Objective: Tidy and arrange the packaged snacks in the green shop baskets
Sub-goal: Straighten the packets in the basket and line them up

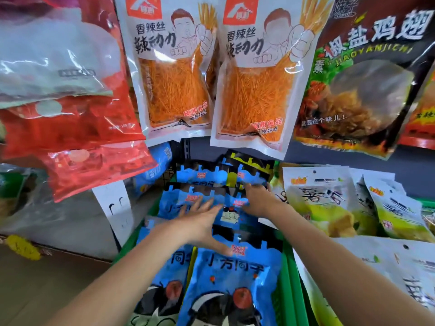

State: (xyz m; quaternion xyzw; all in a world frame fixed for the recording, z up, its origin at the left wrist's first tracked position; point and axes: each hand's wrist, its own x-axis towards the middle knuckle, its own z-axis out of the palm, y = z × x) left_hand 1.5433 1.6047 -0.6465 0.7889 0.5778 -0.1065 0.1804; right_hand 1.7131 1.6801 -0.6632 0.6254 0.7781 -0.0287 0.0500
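Observation:
A green basket (286,274) in the lower middle holds several blue snack packets (233,276) with black tops, stacked in rows running away from me. My left hand (202,222) lies flat with fingers spread on a middle-row packet (171,203). My right hand (256,201) reaches further back, its fingers on the right edge of a blue packet (237,208) in the middle row; whether it grips or only touches it is unclear. To the right, a second green basket (426,204) holds white and green snack bags (315,203).
Overhead hang two white packets of orange strips (174,74), a dark packet with a chicken picture (362,74) and red bags (77,128) at the left. More white bags (388,274) lie at the lower right. A grey shelf wall and floor are at the left.

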